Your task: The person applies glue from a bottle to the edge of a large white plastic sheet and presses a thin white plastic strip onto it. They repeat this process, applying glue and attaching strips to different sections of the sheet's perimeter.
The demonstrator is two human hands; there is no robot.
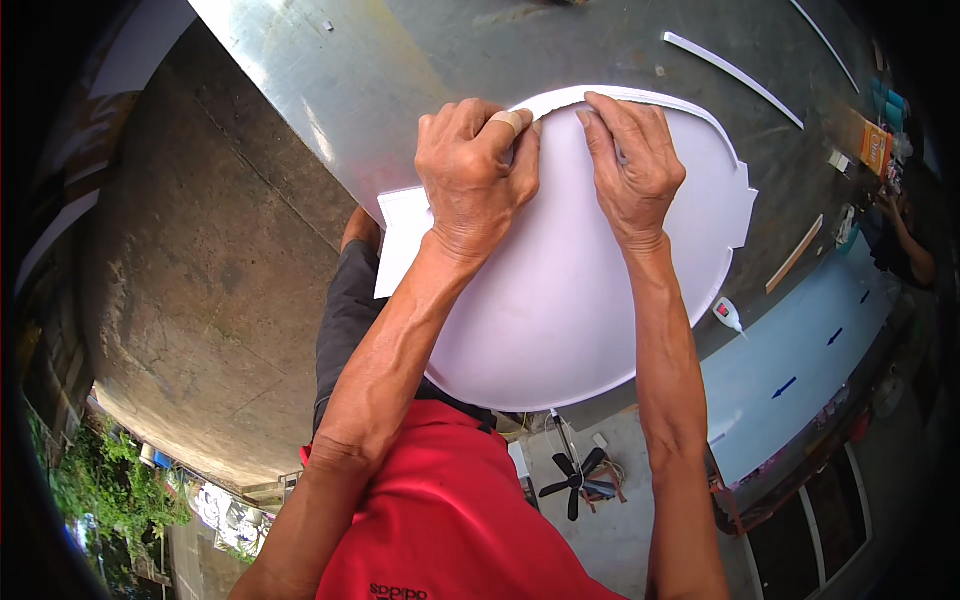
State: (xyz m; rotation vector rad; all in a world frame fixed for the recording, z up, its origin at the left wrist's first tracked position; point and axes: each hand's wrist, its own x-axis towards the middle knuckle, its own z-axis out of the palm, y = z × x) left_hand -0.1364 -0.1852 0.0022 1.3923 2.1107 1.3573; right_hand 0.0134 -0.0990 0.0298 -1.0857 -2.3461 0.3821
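Note:
A large white rounded panel (560,310) with a thin raised rim lies across the near edge of the metal table, in front of my body. Along its far edge runs a narrow white strip (560,101), standing up like a lip. My left hand (478,172) pinches this strip left of centre; a beige band wraps one finger. My right hand (637,165) is closed on the same strip, thumb on the inner side and forefinger on top. Stepped white tabs (743,205) stick out at the panel's right side. A flat white piece (400,240) sits beside my left wrist.
The grey metal table (420,60) carries a loose white curved strip (735,78), a brownish strip (795,254) and a small white bottle with a nozzle (728,314). A pale blue sheet (800,360) lies at right. Below stands a black-bladed fan (573,480).

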